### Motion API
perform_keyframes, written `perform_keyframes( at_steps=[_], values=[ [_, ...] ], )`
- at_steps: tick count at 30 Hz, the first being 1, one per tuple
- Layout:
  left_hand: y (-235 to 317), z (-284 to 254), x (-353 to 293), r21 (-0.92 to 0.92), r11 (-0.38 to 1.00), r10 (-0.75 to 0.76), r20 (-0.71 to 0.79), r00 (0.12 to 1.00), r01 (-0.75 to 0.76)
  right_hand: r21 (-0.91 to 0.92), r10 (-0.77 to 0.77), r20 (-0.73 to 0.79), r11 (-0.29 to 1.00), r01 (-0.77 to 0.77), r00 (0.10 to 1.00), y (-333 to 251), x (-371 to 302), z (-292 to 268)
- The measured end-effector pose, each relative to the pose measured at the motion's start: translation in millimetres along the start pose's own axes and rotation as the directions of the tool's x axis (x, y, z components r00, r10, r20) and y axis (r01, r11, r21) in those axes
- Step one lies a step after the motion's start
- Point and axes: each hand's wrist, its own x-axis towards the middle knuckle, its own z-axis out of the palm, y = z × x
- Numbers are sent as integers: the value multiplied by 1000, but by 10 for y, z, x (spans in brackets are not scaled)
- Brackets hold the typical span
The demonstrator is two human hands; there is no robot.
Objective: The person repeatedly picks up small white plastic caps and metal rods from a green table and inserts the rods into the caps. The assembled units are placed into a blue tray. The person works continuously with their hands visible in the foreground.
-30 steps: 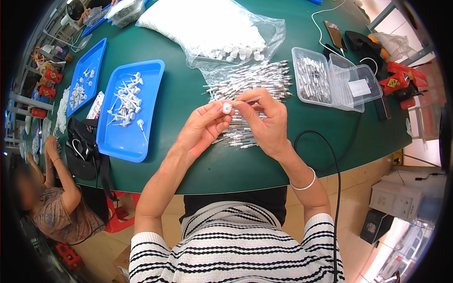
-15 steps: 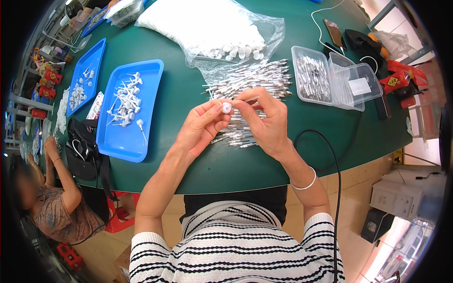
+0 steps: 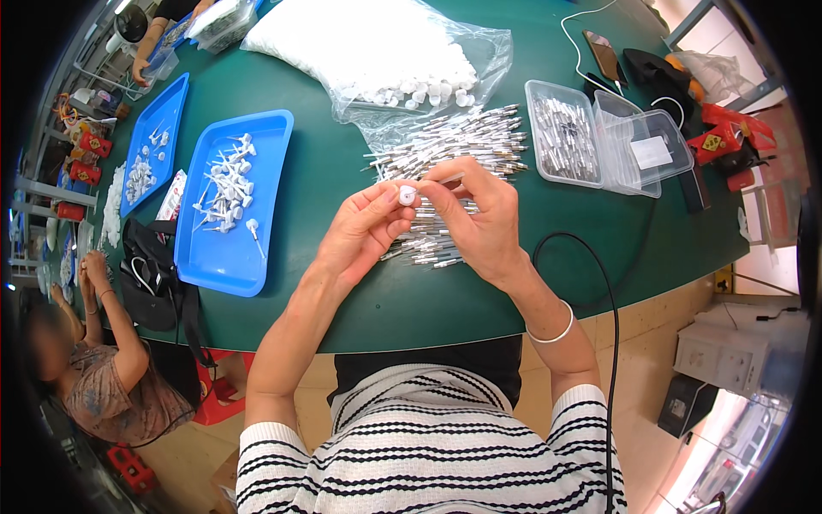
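My left hand (image 3: 361, 230) pinches a small white round cap (image 3: 407, 196) between thumb and fingertips, its face turned toward me. Close beside it, my right hand (image 3: 481, 218) grips a thin whitish rod (image 3: 453, 179) between thumb and forefinger. The rod's near end is at the cap; fingers hide whether it sits inside. Under and beyond both hands spreads a heap of thin white and silver rods (image 3: 454, 141). To the left, a blue tray (image 3: 224, 272) holds several white caps with thin stems attached.
A clear bag of white caps (image 3: 368, 51) lies beyond the rods. At right are a clear box of rods (image 3: 563, 141), its lid (image 3: 655, 154), a phone (image 3: 604, 56) and a black cable (image 3: 599, 274). A second blue tray (image 3: 175, 111) and a black bag (image 3: 141, 265) lie left, near a seated person.
My hands stay together at the cap with only a slight shift. At the far upper left, another person's arm has come into view over the table.
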Motion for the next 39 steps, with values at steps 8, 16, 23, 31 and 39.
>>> perform_keyframes(
  at_steps=[8,16,23,31,39],
  values=[
    [3,-7,-1,48,998,28,-9,1000,-28,-31,-15,6,999,16,1000,6,-4,-1],
    [0,31,-10,88,995,51,-29,998,-48,-50,-39,16,998,40,999,22,-5,2],
    [-16,34,-6,141,987,87,-39,995,-81,-47,-1,6,999,2,1000,-12,15,-5],
    [-24,43,3,218,970,119,-48,992,-106,-133,-12,42,991,17,999,-5,38,-43],
    [-40,29,7,275,955,132,-63,989,-109,-190,-2,92,982,20,996,-34,64,-69]
  ],
)
